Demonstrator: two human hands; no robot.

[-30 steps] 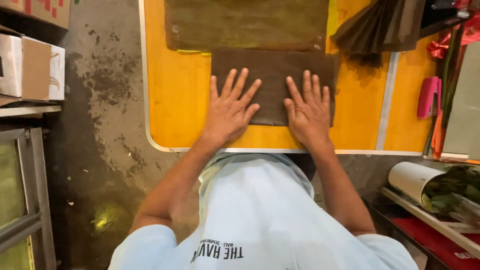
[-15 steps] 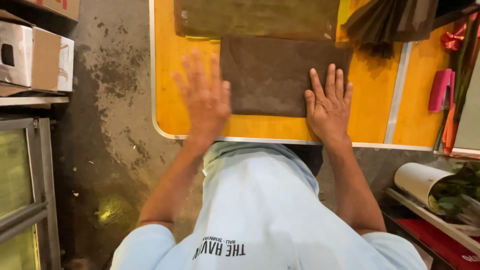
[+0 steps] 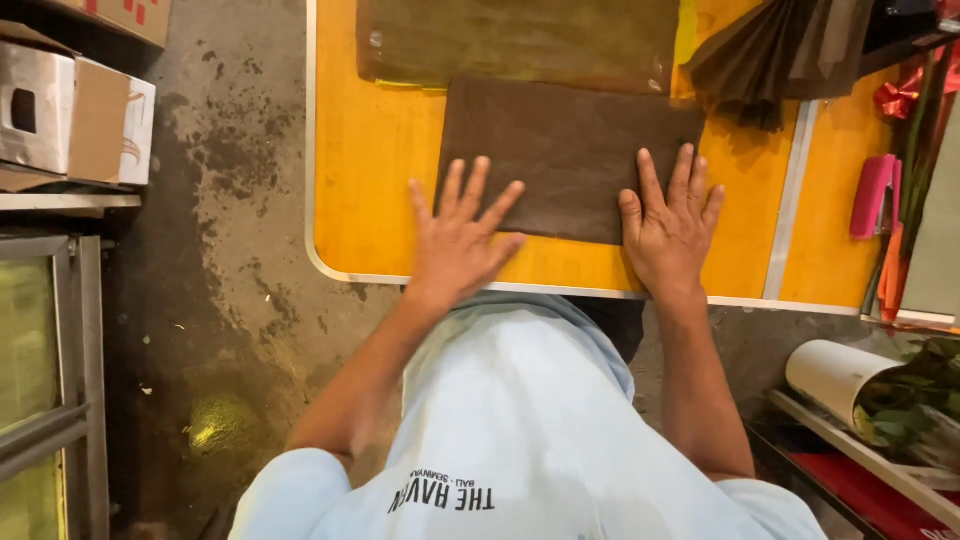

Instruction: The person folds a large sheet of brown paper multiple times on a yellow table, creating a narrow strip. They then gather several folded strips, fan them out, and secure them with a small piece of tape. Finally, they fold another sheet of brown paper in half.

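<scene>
While both my hands lie flat, fingers spread, left hand [image 3: 462,240] and right hand [image 3: 668,228] on the brown sheet [image 3: 567,155], uneven pressure (my judgement) could skew it across the bench [image 3: 375,180].

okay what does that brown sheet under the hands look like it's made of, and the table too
Brown sheet: probably matte paper or thin non-woven wrap, judging by its crinkled, fibrous surface and straight folded edge. Table: smooth yellow-orange top, likely laminate, with a pale metal-looking rim.
</scene>
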